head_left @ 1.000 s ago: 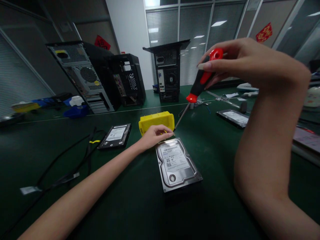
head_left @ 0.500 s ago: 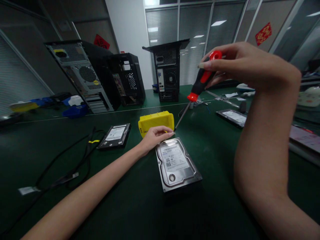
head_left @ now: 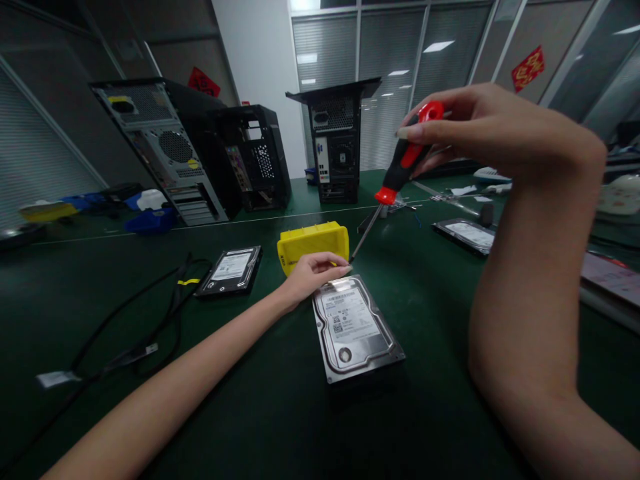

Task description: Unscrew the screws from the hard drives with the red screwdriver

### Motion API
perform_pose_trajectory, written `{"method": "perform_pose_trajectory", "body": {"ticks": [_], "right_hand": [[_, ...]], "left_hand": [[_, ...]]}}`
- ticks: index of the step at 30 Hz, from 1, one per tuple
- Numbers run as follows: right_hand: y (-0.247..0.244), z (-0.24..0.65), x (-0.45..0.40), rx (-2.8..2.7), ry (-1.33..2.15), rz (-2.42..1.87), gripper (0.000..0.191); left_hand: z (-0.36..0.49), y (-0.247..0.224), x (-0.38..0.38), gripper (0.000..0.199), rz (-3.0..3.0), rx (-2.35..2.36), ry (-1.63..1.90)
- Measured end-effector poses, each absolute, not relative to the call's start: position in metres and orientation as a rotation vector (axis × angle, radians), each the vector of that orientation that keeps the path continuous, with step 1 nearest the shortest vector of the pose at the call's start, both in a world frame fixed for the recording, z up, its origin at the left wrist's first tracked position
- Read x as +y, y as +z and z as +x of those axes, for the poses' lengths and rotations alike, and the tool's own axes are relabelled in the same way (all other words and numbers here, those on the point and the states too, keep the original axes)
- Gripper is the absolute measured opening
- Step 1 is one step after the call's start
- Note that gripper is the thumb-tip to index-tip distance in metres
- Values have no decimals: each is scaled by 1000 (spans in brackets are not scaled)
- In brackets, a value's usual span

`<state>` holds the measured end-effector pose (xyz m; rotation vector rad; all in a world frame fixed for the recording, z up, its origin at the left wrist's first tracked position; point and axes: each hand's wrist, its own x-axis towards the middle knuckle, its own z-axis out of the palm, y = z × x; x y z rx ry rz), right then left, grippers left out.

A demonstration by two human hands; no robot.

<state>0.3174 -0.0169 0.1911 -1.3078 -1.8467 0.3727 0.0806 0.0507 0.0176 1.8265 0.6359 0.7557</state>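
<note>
My right hand [head_left: 437, 130] is wrapped round the red and black handle of a screwdriver [head_left: 400, 167], whose shaft slants down to the left. Its tip is at the fingertips of my left hand [head_left: 317, 273]. Those fingers are pinched together at the far end of a silver hard drive [head_left: 347, 320], which lies label up on the green table. What they pinch is too small to make out. Just behind my left hand a yellow bin [head_left: 320, 241] rests on its side.
A second hard drive [head_left: 230, 271] and black cables [head_left: 173, 310] lie to the left. Another drive [head_left: 465, 235] is at the right, beyond my forearm. Computer cases [head_left: 337, 147] stand along the back, beside a blue bin [head_left: 150, 221].
</note>
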Motion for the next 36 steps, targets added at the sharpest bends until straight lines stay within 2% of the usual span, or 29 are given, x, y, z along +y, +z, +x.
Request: {"method": "perform_pose_trajectory", "body": {"ticks": [9,20,27,36], "right_hand": [[192,313,-17,-1893,363,-1351,25],[186,306,1,-2038,309,-1480,37],[181,295,10,-2090,340,-1483,31],[179,292,12,-2092,379,-1500,32]], "left_hand": [[91,19,58,20,1980,649,757],[112,21,81,24,2213,678,582],[121,15,88,21,2242,640,475],[116,11,94,25,2210,574,411]]}}
